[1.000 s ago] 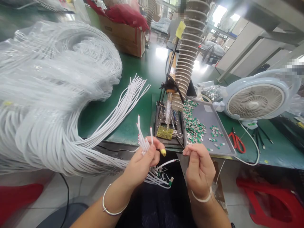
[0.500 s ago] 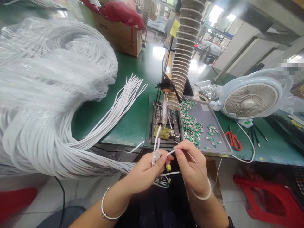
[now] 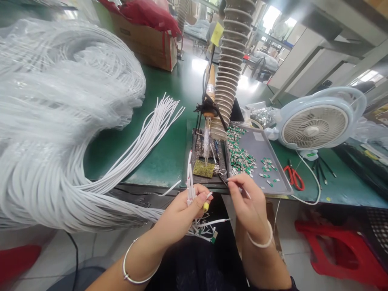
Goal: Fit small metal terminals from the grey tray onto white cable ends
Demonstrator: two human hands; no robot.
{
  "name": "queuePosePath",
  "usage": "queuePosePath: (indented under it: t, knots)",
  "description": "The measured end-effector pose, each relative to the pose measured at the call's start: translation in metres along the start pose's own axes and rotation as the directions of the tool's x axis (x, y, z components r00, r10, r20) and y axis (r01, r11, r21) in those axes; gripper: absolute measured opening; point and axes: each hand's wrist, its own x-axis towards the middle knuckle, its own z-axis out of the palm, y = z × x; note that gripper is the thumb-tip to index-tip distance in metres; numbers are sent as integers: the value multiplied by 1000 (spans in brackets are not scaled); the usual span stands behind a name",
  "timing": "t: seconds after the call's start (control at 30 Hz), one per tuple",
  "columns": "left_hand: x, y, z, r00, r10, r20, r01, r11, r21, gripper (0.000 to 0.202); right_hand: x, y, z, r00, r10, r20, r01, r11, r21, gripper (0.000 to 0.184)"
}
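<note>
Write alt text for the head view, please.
A person's left hand holds white cables, the right hand beside it, before a green workbench with a soldering iron, a tray of small green-and-silver boards and a fan.

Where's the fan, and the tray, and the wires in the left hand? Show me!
Fan (image 3: 312, 130): head view, on the grille's hub.
Tray (image 3: 262, 150): head view, on a bare part of its floor.
Wires (image 3: 190, 185): head view, on the bunch sticking up from the left hand (image 3: 181, 211).
</note>
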Motion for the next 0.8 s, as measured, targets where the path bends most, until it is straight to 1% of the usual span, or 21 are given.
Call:
queuePosePath:
  t: [0.07,0.13,0.23,0.3,0.37,0.47,0.57,0.63,0.8]
  knots:
    - [1,0,-1,1000,-9,-22,7,999,-48,28,8,14,-7,997,5,-73,-16,989,-149,11]
    - [2,-1,-2,999,-13,-41,9,996,-89,28,18,29,-15,996,26,-82,-48,960,-274,14]
    - [2,-1,-3,998,-6,-65,-2,993,-120,28,31,48,-23,996,93,-8,-88,902,-422,17]
    - [2,-1,-5,997,-3,-78,-7,992,-124,29,38,56,-26,992,106,72,-55,863,-502,18]
    - [2,-1,-5,996,-3,-89,-8,992,-124,28,42,61,-27,984,94,152,7,830,-558,19]
    - [3,-1,-4,995,2,-103,-15,992,-123,28,46,62,-26,973,74,220,71,805,-589,20]
    - [3,0,-2,991,16,-130,-33,991,-127,26,46,60,-24,973,67,223,79,806,-586,21]
    - [4,0,0,988,16,-153,-36,991,-130,25,45,58,-25,969,65,237,85,816,-572,19]
    - [5,-1,1,979,9,-206,-37,991,-132,23,44,55,-27,946,64,317,108,861,-497,17]
